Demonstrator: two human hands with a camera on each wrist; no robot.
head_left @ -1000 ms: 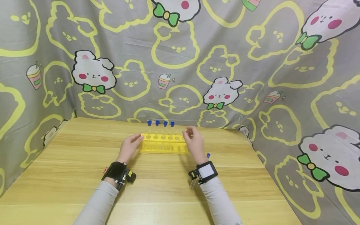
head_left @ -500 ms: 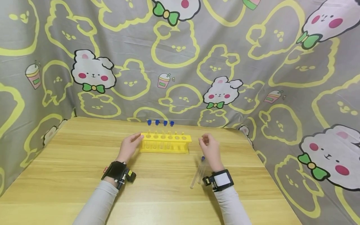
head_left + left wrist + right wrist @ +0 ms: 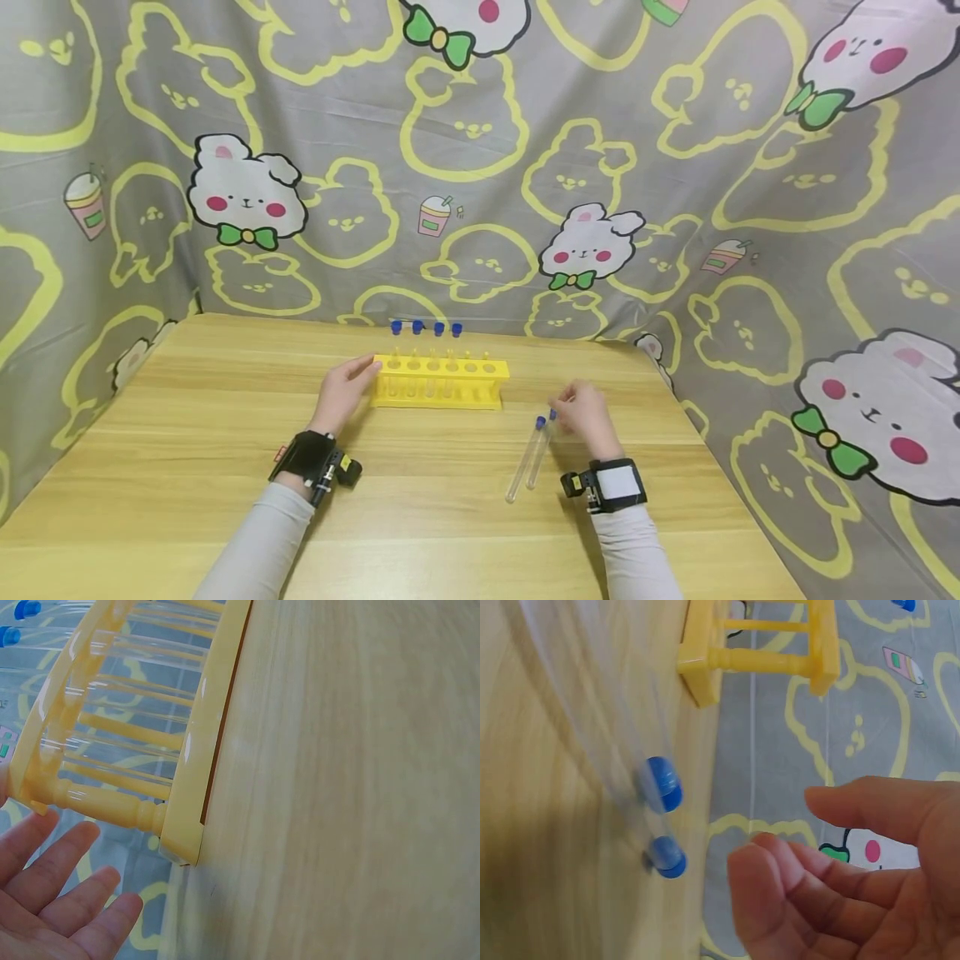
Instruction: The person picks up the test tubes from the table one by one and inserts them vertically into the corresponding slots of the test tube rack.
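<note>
Meanwhile, the rack (image 3: 439, 383) was touched at its nine o'clock end by the left hand (image 3: 343, 395), fingers relaxed; the right hand (image 3: 588, 417), fingers loosely curled, seemingly empty, was held by two tubes (image 3: 531, 457).

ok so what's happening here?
A person is working with a yellow test-tube rack on a wooden table. The left hand rests against the rack's left end, fingers straight. Four blue-capped tubes stand in the rack. The right hand reaches for two more tubes lying on the table, gripping nothing.
</note>
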